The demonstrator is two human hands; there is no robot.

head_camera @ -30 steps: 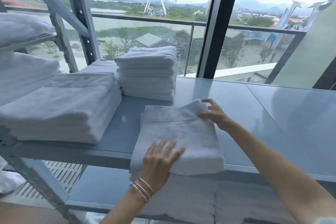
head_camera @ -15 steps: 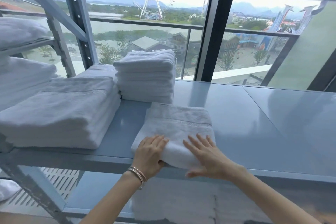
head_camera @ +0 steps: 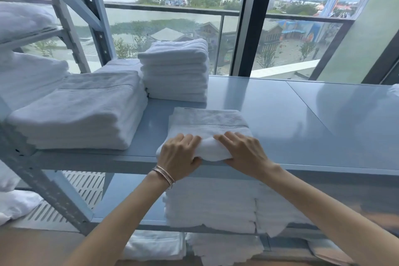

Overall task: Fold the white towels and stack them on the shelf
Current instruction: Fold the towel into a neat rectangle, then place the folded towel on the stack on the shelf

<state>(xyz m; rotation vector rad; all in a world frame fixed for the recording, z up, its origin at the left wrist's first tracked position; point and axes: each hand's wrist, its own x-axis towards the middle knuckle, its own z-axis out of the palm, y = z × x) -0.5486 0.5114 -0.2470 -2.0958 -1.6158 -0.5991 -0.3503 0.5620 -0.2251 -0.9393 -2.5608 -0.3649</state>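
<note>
So the folded towel (head_camera: 209, 121) sits at the front edge of the grey shelf (head_camera: 280, 114), and both hands are gripping its near end: left hand (head_camera: 179, 155) and right hand (head_camera: 244, 153) side by side, fingers curled over the top and thumbs tucked under. Right behind it there's a tall towel stack (head_camera: 174, 71), a wider stack (head_camera: 82, 110) off to the left, plus more towels on the lower shelf (head_camera: 211, 207).
</note>
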